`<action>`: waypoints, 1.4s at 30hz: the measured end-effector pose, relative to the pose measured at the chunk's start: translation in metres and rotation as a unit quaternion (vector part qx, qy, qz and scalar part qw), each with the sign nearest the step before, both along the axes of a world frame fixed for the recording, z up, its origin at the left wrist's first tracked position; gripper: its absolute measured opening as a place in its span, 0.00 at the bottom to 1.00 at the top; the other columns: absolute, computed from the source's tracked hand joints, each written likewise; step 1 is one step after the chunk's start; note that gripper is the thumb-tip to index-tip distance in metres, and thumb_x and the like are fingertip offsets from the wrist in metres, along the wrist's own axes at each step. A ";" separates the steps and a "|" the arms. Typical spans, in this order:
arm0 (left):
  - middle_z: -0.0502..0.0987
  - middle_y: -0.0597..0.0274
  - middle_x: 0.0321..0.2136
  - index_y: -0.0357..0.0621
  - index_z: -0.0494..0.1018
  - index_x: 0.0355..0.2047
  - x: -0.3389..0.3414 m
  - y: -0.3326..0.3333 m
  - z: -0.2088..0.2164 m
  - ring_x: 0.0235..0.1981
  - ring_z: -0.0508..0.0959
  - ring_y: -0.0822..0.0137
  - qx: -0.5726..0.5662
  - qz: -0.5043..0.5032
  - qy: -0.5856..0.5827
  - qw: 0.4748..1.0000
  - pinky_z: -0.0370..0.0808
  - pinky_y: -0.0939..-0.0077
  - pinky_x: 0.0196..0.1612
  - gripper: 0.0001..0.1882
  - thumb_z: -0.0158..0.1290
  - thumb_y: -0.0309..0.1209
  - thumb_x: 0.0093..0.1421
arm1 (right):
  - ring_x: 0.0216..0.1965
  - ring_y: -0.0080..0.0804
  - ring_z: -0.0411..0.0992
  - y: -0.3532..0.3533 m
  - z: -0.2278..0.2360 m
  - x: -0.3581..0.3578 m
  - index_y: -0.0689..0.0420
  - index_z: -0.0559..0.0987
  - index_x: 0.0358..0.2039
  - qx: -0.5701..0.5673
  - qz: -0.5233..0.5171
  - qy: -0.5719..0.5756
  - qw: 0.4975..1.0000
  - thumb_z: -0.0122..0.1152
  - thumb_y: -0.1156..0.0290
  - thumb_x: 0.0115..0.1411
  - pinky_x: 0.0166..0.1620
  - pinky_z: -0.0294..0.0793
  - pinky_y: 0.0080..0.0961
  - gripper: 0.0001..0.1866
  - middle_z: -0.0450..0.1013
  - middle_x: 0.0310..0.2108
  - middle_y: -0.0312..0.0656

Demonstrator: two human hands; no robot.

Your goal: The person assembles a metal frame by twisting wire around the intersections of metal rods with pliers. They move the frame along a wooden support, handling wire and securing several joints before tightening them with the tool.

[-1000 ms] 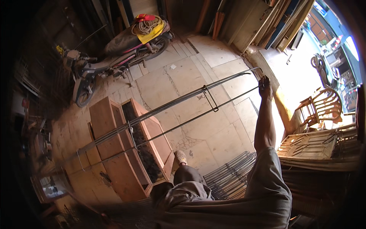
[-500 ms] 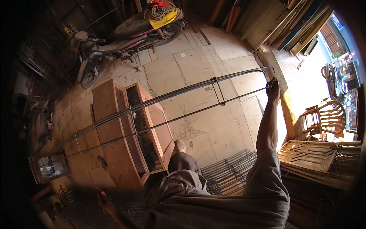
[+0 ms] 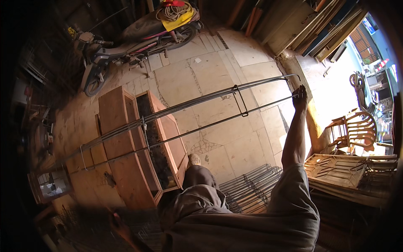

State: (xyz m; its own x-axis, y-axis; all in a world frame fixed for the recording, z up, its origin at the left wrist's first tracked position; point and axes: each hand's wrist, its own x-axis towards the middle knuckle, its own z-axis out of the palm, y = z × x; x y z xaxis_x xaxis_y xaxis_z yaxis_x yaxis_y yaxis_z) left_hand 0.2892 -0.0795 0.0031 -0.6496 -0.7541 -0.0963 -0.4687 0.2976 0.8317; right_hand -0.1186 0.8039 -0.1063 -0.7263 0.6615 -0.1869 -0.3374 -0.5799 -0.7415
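Note:
A long frame of thin steel rods [image 3: 197,100], tied with small rectangular wire stirrups [image 3: 240,101], stretches across the view from the far left to the right. At arm's length, my right hand [image 3: 299,99] is closed round the right end of its lower rod. The bundled upper rods end in a hook [image 3: 297,77] just beyond that hand. My left hand [image 3: 119,226] is low at the left, near a dark stack of wire frames [image 3: 140,229]. Shadow and blur hide what its fingers do. Beneath the rods stands a wooden cabinet [image 3: 121,155] with open compartments.
A motorbike [image 3: 138,44] carrying coiled rope [image 3: 175,12] is parked at the far left. More tied steel rods [image 3: 252,187] lie by my leg. At the right are a wooden chair [image 3: 360,129] and wooden frames [image 3: 336,170]. Boards [image 3: 319,29] lean at the back right.
The view has shifted slightly, so the floor things sit a little further left. My right hand keeps its hold on the rod, and the frame has barely moved.

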 end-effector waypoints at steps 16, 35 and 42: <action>0.79 0.55 0.39 0.31 0.73 0.48 -0.039 0.024 0.023 0.40 0.77 0.62 -0.144 -0.116 -0.045 0.982 0.72 0.69 0.47 0.17 0.47 0.34 0.70 | 0.52 0.32 0.68 -0.028 0.011 -0.002 0.54 0.71 0.57 0.003 -0.016 -0.020 1.000 0.47 0.65 0.69 0.49 0.72 0.31 0.18 0.66 0.61 0.36; 0.74 0.51 0.46 0.36 0.77 0.43 -0.067 0.056 0.026 0.50 0.75 0.53 -0.226 -0.198 -0.083 0.950 0.70 0.61 0.54 0.09 0.54 0.25 0.63 | 0.62 0.33 0.63 -0.020 0.008 0.004 0.50 0.64 0.64 0.123 0.064 -0.082 0.987 0.40 0.62 0.72 0.58 0.67 0.33 0.22 0.62 0.65 0.37; 0.71 0.55 0.51 0.41 0.79 0.46 -0.069 0.058 0.024 0.56 0.70 0.54 -0.214 -0.197 -0.140 0.946 0.68 0.58 0.59 0.12 0.57 0.29 0.62 | 0.61 0.35 0.64 -0.036 0.015 0.011 0.48 0.65 0.64 0.080 0.013 -0.092 0.993 0.39 0.64 0.71 0.58 0.67 0.36 0.22 0.63 0.64 0.40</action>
